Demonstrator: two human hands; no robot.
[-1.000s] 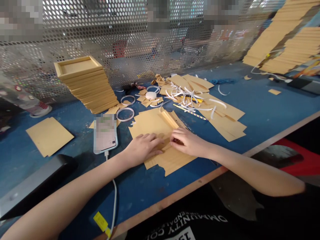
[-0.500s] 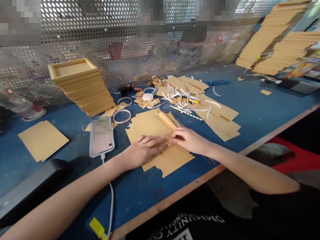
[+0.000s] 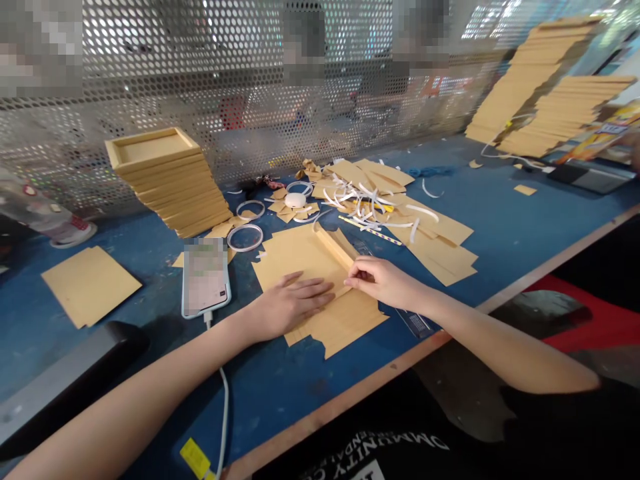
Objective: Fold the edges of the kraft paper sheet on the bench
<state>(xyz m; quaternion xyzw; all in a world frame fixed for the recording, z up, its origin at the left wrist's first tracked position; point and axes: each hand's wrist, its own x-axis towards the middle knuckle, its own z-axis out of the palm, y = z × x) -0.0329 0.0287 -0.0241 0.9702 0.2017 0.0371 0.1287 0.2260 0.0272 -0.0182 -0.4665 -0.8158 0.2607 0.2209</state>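
A flat brown cardboard sheet with notched corners lies on the blue table in front of me, over other brown sheets. My left hand rests flat on it, fingers stretched toward the right. Along the sheet's right side a narrow edge flap is folded up. Thumb and fingers of my right hand are closed in a pinch on the near part of this flap. My right fingers hide the exact grip.
A stack of shallow cardboard trays leans at the left rear. A phone on a cable, tape rings, white strips and cardboard pieces surround the work. Taller cardboard stacks stand at right rear, before perforated metal.
My right hand has shifted slightly along the folded flap, its pinch kept. The left hand stays flat, nearly unmoved. The whole view has shifted a little.
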